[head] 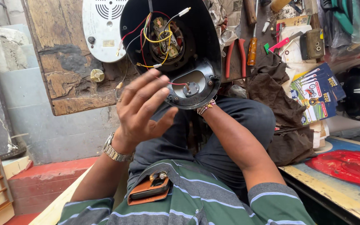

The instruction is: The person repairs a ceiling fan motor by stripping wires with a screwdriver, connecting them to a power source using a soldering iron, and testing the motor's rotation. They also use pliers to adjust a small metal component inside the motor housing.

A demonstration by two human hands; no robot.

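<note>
A black, shell-shaped appliance housing is held up over my lap, its open side facing me. Red, yellow and white wires bunch around a small motor part inside, and a grey plate with a small fitting sits at its lower end. My left hand, with a metal watch on the wrist, is raised in front of the housing, fingers spread and empty, fingertips close to a thin red wire. My right hand goes under the lower rim; only the wrist with its bead bracelet shows, and it bears the housing.
A white round grille cover lies on a worn wooden board. Red-handled pliers, an orange-handled screwdriver, a brown cloth and blue booklets crowd the right. A red tray sits on the bench.
</note>
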